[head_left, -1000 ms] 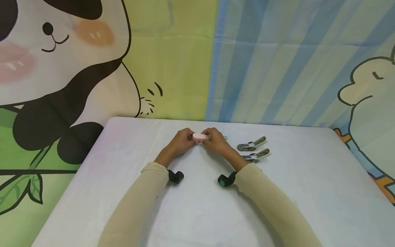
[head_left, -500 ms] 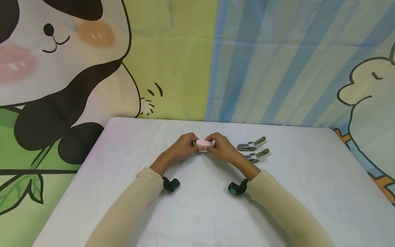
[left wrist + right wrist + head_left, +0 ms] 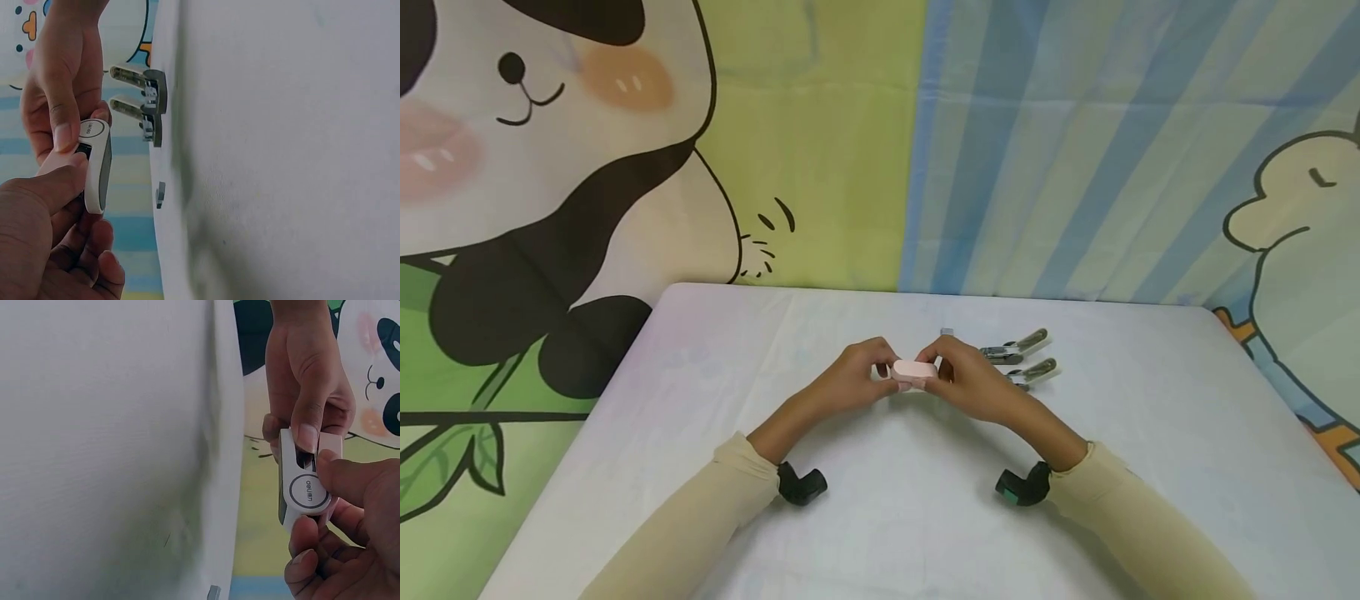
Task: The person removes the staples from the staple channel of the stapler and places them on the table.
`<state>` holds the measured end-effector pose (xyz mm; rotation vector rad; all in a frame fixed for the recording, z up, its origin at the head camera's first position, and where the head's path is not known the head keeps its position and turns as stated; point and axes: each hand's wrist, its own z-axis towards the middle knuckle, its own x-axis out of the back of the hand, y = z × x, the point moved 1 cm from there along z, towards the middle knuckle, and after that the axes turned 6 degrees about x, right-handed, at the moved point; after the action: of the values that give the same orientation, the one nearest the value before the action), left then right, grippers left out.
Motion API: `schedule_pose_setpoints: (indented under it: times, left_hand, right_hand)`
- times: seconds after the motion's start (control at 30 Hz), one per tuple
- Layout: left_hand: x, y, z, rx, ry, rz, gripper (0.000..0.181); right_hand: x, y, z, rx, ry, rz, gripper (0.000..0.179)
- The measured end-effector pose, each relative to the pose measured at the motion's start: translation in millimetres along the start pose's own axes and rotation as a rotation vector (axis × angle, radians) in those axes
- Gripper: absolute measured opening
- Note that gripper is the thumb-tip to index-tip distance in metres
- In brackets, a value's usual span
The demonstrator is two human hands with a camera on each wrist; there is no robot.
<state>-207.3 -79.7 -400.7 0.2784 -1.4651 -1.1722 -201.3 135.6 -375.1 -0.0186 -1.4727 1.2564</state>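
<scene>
Pink item (image 3: 914, 371) lengthwise L-R, logo (image 3: 309, 490) twd R.

Panda backdrop (image 3: 647, 167), striped cloth (image 3: 1045, 158), white table (image 3: 902, 517)

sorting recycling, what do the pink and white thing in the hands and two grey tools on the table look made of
Pink and white thing: probably plastic, smooth and satin, from its even colour and rounded edges. Two grey tools: perhaps dull plastic with shiny metal, given their silvery glints.
</scene>
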Motion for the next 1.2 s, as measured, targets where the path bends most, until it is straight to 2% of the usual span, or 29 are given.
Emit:
schedule_pose_setpoints:
  times: [0.2,0.33,0.43,0.77,0.9,1.2]
  left_hand:
    - [-8.3,6.7,-6.2,0.030,-0.102,0.030,0.010]
    - [-14.7,5.5,-10.3,0.011,-0.168,0.067,0.012]
    - [-18.1,4.3,-15.3,-0.002,-0.194,0.058,0.012]
    - [-25.2,3.4,-33.1,-0.041,-0.203,-0.006,0.011]
    - [-27.6,-1.9,-36.8,-0.015,-0.189,-0.035,0.012]
    - [-33.1,-5.7,-39.8,0.057,-0.204,-0.075,0.012]
  right_hand:
    - [0.3,-2.6,-14.3,0.012,-0.085,-0.039,0.023]
    - [-3.8,-1.7,-21.6,-0.012,-0.141,-0.070,0.024]
    - [-6.7,-1.7,-28.3,-0.009,-0.143,-0.076,0.025]
    - [-19.2,0.0,-43.2,0.064,-0.106,-0.039,0.023]
    - [-22.1,0.4,-41.5,0.076,-0.119,-0.037,0.023]
    - [-22.8,2.0,-42.4,0.038,-0.156,-0.034,0.026]
